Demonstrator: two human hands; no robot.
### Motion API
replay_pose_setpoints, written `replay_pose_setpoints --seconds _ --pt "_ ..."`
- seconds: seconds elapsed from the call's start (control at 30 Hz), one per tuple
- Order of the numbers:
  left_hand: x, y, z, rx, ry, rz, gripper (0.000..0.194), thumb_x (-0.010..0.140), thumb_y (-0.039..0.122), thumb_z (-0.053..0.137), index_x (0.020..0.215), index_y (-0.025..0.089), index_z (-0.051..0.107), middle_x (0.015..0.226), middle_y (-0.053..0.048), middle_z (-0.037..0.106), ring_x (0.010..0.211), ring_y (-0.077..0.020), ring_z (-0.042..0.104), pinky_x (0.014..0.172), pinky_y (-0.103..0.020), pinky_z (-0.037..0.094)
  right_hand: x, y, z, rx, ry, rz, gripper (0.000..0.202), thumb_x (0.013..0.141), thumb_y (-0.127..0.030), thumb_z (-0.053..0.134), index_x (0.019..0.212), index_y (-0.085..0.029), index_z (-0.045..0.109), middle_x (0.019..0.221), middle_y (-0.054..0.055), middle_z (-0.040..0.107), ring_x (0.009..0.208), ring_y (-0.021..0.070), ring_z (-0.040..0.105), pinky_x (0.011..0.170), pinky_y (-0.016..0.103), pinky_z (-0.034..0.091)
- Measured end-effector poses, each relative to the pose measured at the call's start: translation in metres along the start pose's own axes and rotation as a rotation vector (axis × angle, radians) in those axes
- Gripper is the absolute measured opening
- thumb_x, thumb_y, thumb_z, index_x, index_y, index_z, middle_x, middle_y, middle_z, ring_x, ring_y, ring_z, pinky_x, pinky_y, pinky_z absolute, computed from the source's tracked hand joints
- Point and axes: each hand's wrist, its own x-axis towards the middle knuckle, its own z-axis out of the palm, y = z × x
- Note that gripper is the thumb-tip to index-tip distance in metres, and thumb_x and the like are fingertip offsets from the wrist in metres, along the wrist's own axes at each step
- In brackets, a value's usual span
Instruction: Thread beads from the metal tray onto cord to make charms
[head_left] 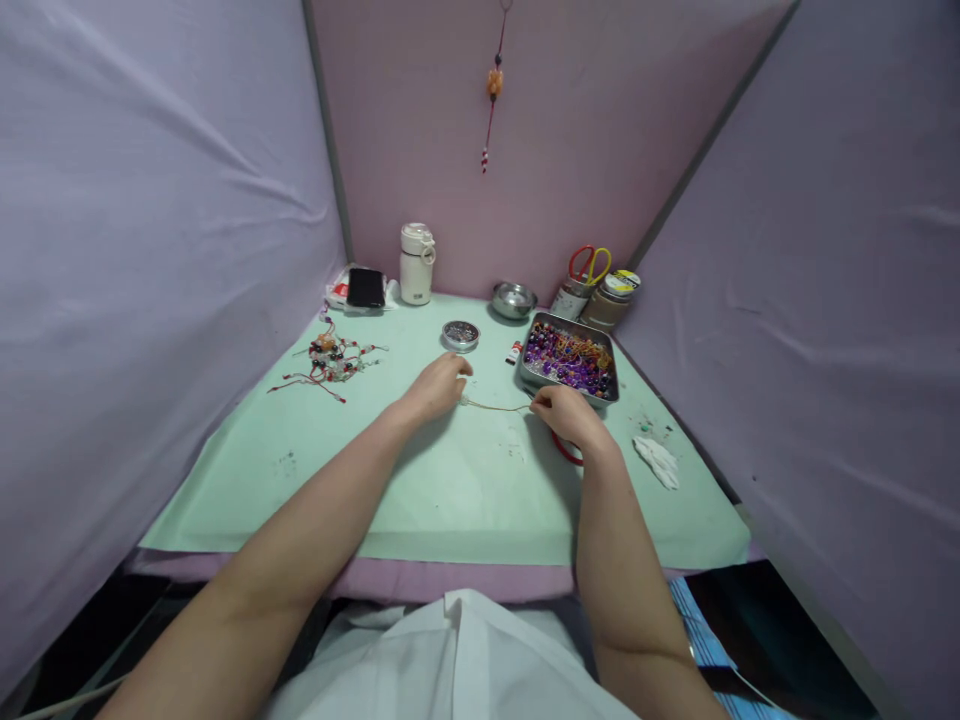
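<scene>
Pale yellow cord [495, 407] spans between the hands: the right hand [568, 415] pinches one end with fingertips close together; whether the left hand [437, 385], fingers bent, grips the other end, I cannot tell. Its long axis points from nine to three o'clock, probably stretched to keep it straight. At two o'clock from it stands the bead tray [616, 385], likely for easy reach.

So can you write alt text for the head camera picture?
A thin cord runs between a person's left hand and right hand over a pale green tabletop. A metal tray of colorful beads sits beyond the right hand.
</scene>
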Motion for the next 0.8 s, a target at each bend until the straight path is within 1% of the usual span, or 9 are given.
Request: replay_pose_setpoints --seconds 0.03,0.07,0.13,0.2,0.27,0.37,0.57,0.7,0.8 --pt "-0.002 0.011 0.007 -0.121 0.024 -0.010 0.027 0.081 0.016 0.045 0.104 0.016 0.060 0.111 -0.010 0.061 0.093 -0.0169 0.058 0.085 -0.029 0.043 0.000 -0.003 0.000 0.032 0.004 -0.042 0.014 0.078 -0.023 0.054 0.076 -0.018 0.067 0.080 0.006 0.069 0.072 0.0149 0.057 0.065 0.023 0.036" --pt "-0.004 0.022 0.014 -0.261 0.009 -0.027 0.028 0.083 0.018 0.045 0.108 0.017 0.057 0.111 -0.009 0.061 0.086 -0.0147 0.059 0.081 -0.028 0.046 -0.001 -0.006 0.000 0.064 0.000 -0.085 0.016 0.079 -0.024 0.053 0.076 -0.017 0.067 0.078 0.005 0.068 0.070 0.0143 0.056 0.064 0.023 0.035" --pt "-0.008 0.041 0.030 -0.525 -0.080 -0.095 0.032 0.086 0.025 0.045 0.116 0.017 0.052 0.104 -0.008 0.064 0.070 -0.0120 0.060 0.068 -0.027 0.048 -0.001 -0.010 0.000 0.116 -0.026 -0.149 0.020 0.080 -0.028 0.051 0.076 -0.016 0.066 0.073 0.003 0.066 0.065 0.0130 0.052 0.061 0.023 0.034" --pt "-0.012 0.052 0.044 -0.698 -0.128 -0.155 0.032 0.086 0.027 0.045 0.115 0.016 0.051 0.095 -0.008 0.065 0.062 -0.0107 0.059 0.059 -0.025 0.046 -0.001 -0.012 0.000 0.148 -0.060 -0.181 0.024 0.081 -0.032 0.049 0.074 -0.016 0.066 0.066 0.001 0.062 0.061 0.0119 0.048 0.057 0.023 0.032" --pt "-0.013 0.055 0.053 -0.806 -0.136 -0.202 0.029 0.086 0.026 0.045 0.113 0.014 0.051 0.081 -0.006 0.065 0.058 -0.0103 0.057 0.055 -0.024 0.044 -0.001 -0.012 0.001 0.178 -0.095 -0.198 0.028 0.082 -0.036 0.048 0.073 -0.015 0.065 0.062 -0.001 0.058 0.058 0.0110 0.043 0.055 0.023 0.030" --pt "-0.013 0.052 0.057 -0.870 -0.144 -0.232 0.025 0.086 0.024 0.046 0.108 0.013 0.052 0.066 -0.002 0.060 0.056 -0.0105 0.057 0.054 -0.022 0.042 -0.001 -0.010 0.001 0.234 -0.140 -0.206 0.031 0.081 -0.040 0.048 0.073 -0.015 0.065 0.061 -0.002 0.055 0.057 0.0102 0.041 0.054 0.022 0.029" --pt "-0.012 0.048 0.058 -0.927 -0.154 -0.243 0.013 0.087 0.024 0.045 0.093 0.014 0.052 0.071 -0.003 0.062 0.056 -0.0092 0.057 0.054 -0.022 0.042 -0.001 -0.010 0.001 0.278 -0.159 -0.166 0.027 0.078 -0.037 0.050 0.076 -0.015 0.066 0.066 0.000 0.059 0.061 0.0110 0.044 0.056 0.022 0.031" --pt "-0.012 0.048 0.062 -0.975 -0.186 -0.234 0.013 0.088 0.025 0.042 0.091 0.015 0.050 0.070 -0.002 0.061 0.054 -0.0088 0.057 0.052 -0.021 0.040 -0.002 -0.009 0.000 0.274 -0.142 -0.169 0.028 0.079 -0.037 0.049 0.074 -0.015 0.065 0.066 0.000 0.058 0.061 0.0107 0.044 0.055 0.022 0.031" --pt "-0.012 0.047 0.062 -0.963 -0.184 -0.238 0.012 0.085 0.025 0.044 0.089 0.015 0.050 0.064 0.000 0.057 0.052 -0.0086 0.054 0.051 -0.021 0.038 -0.001 -0.007 -0.001 0.284 -0.127 -0.179 0.026 0.079 -0.035 0.049 0.073 -0.014 0.064 0.066 -0.001 0.057 0.061 0.0105 0.044 0.056 0.022 0.031"
